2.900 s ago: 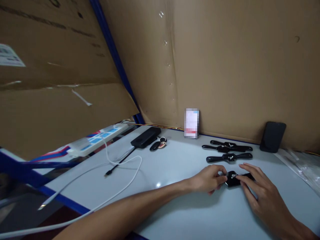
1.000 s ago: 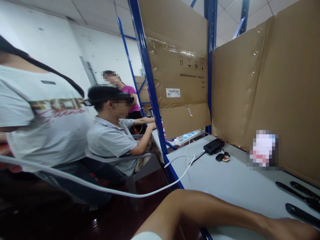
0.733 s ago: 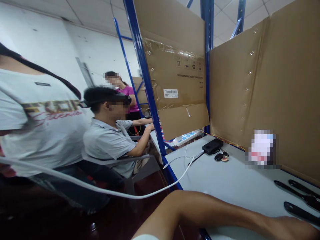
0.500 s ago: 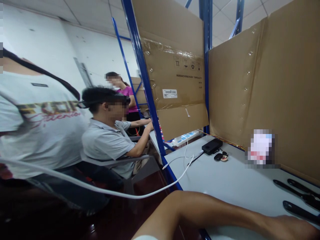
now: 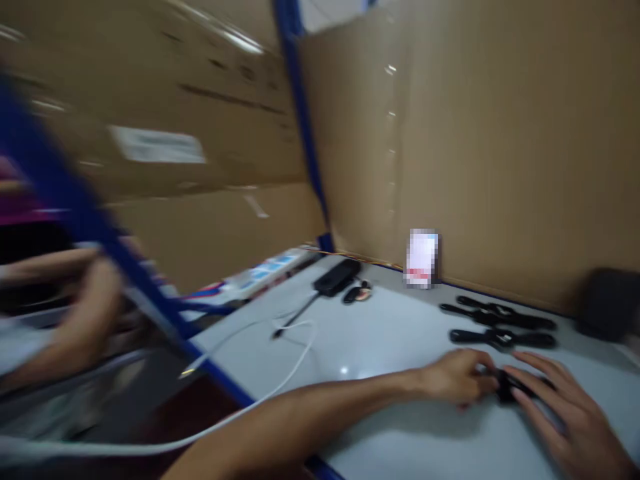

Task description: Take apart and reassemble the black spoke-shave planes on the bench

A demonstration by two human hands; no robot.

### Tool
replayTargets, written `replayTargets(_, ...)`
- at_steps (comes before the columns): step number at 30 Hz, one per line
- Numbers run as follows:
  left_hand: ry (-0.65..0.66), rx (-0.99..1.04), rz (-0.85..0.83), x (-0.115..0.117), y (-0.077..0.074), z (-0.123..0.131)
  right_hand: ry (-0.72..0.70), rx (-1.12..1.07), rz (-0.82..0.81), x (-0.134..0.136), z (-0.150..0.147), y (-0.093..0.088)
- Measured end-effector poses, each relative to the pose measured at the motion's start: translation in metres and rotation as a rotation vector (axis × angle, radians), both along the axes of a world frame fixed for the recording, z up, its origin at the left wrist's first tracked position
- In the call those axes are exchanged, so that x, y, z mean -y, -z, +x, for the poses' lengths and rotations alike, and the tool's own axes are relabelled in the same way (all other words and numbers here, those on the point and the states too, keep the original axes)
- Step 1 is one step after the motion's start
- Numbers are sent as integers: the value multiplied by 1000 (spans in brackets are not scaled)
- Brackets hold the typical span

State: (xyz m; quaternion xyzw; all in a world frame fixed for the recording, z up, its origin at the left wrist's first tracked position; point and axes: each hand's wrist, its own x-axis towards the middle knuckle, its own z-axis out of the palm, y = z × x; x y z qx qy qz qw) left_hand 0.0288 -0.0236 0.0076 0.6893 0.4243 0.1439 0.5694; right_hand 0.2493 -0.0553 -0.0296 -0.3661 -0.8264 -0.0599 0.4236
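My left hand [image 5: 457, 379] is closed, its fingertips pinching the left end of a black strap-like item [image 5: 506, 388] with a thicker middle, perhaps a wristwatch. Around that item's right part, my right hand [image 5: 570, 413] has its long fingers at the far side and its thumb at the near side. Both hands are low over the white tabletop [image 5: 400, 333], and the fingers cover much of the item. Just beyond them lies a similar black item [image 5: 503, 339], flat and stretched out, with more of the same kind [image 5: 500, 313] behind it.
A black power bank [image 5: 337, 277] and small key fobs [image 5: 356, 292] lie at the back left. A white cable [image 5: 295, 373] crosses the left edge, near a power strip [image 5: 265, 270]. A blurred-out upright phone-like object [image 5: 423, 259] leans on the cardboard wall [image 5: 480, 147]. A dark block [image 5: 607, 303] stands right.
My view has swung right and down onto the tabletop. Both hands now show with the black item between them; earlier only my left arm and part of its hand showed.
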Motion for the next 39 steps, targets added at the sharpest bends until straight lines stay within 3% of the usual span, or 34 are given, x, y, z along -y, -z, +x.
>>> replayTargets(4,3,76,-3,0,0,-4,12,82,-166,17,-8,-18)
replayTargets(9,32,93,-45,0,3,-2,75,58,-195,20,-12,-29)
replayTargets(15,30,82,-50,1,0,-1,126,66,-185,19,-7,-26)
replayTargets(24,61,99,-25,-3,10,-4,56,67,-302,21,-17,-22)
replayTargets(39,38,66,47,1,9,-2,99,41,-462,9,-16,-25)
